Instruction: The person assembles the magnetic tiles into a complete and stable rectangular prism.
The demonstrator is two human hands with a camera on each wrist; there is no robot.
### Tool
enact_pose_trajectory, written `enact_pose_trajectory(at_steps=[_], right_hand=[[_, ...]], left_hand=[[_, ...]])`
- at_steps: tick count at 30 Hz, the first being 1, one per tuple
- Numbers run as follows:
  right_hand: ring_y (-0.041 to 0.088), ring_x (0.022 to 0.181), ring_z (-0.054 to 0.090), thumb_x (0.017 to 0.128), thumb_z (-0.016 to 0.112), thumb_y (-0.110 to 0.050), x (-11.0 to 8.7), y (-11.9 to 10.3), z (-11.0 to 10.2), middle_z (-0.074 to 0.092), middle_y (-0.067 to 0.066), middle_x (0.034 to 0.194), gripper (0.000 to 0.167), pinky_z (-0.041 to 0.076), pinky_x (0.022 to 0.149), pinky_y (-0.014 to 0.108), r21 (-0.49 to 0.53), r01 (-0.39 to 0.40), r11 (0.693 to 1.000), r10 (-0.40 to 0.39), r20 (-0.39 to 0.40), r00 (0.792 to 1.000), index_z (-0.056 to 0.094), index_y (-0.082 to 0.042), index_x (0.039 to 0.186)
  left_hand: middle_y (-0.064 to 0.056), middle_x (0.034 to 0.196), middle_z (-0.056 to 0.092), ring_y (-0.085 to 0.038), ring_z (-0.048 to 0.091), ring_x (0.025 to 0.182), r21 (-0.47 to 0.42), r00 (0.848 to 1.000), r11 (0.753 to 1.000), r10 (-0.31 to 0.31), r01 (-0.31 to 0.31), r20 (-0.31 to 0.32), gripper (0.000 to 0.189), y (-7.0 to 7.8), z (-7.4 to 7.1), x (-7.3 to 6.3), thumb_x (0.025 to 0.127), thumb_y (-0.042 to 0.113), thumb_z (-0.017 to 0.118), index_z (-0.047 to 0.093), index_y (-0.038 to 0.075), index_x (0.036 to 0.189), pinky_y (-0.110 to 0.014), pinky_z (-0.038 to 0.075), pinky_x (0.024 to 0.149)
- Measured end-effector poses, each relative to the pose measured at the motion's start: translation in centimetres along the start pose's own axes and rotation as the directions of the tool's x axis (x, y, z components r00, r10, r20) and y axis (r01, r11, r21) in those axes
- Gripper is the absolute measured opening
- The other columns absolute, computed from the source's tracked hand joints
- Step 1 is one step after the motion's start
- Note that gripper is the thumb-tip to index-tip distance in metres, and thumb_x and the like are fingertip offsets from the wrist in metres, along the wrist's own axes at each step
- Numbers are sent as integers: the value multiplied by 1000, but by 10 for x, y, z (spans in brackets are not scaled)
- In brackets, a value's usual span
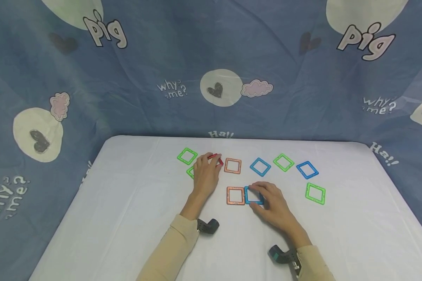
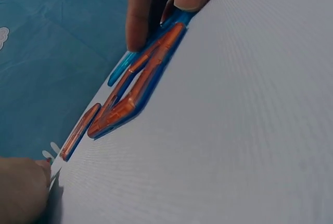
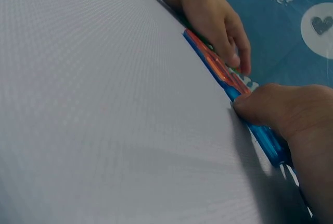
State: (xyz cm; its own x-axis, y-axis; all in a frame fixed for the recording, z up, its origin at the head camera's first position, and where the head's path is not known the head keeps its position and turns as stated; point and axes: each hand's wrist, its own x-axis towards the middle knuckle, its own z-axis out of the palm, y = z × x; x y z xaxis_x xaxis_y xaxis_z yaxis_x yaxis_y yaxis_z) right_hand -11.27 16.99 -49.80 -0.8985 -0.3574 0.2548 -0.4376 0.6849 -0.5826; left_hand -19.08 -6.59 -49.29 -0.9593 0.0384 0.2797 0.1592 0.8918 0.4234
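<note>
My left hand (image 1: 206, 173) grips a red square magnetic tile (image 1: 220, 161) at the back of the table, its fingers covering most of it. With thumb and fingers, my right hand (image 1: 272, 205) pinches a blue square magnetic tile (image 1: 247, 195) by its opposite edges. That blue tile lies flat against the right side of an orange tile (image 1: 235, 203). In the right wrist view, the thumb (image 3: 255, 104) presses at the blue tile's edge, near where it meets the orange one. Another orange tile (image 1: 233, 172) lies just right of the left hand.
Green tiles (image 1: 183, 160) lie left of the left hand, one partly hidden by it. Blue (image 1: 254, 171) and green (image 1: 283, 170) tiles are spread at the back right, with another green tile (image 1: 315, 201) nearer. A patterned blue curtain (image 1: 211, 47) hangs behind the white table (image 1: 126, 218).
</note>
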Motion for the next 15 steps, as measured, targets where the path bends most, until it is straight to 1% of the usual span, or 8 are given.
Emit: enact_pose_trajectory(at_steps=[2,5,9,13,15], right_hand=[[21,126,43,82,72,-28,0,0,0,53,0,130,48,33,108,45,-2,1,1000,-1,0,1000,58,-19,127],[21,125,43,82,72,-28,0,0,1,53,-1,130,48,33,107,45,-6,5,1000,-5,-1,1000,58,-20,127],[21,125,44,82,72,-28,0,0,1,53,0,130,48,33,107,45,-1,14,1000,-14,-5,1000,58,-19,127],[21,125,44,82,72,-28,0,1,0,53,1,129,48,32,107,45,-3,19,1000,-19,-8,1000,58,-19,126],[21,125,43,82,72,-28,0,1,0,53,0,129,48,32,107,45,-4,19,1000,-19,-8,1000,58,-19,126]], left_hand=[[-13,140,40,-29,33,132,-11,1000,1000,-8,8,0,40,-1,1,0,97,30,50,49,23,137,-43,34,103],[-12,139,38,-27,31,130,-54,1000,998,-16,14,-26,41,-1,1,0,98,32,49,48,26,138,-42,34,102],[-12,137,38,-26,32,126,-143,996,990,-26,13,-90,40,-2,0,0,97,34,50,49,27,136,-42,35,101],[-13,137,39,-27,33,123,-229,988,973,-30,-6,-153,39,-1,-3,1,96,35,53,50,28,134,-43,36,97],[-13,138,40,-27,34,121,-257,984,966,-29,-18,-178,39,-1,-4,1,95,35,54,50,28,134,-43,37,96]])
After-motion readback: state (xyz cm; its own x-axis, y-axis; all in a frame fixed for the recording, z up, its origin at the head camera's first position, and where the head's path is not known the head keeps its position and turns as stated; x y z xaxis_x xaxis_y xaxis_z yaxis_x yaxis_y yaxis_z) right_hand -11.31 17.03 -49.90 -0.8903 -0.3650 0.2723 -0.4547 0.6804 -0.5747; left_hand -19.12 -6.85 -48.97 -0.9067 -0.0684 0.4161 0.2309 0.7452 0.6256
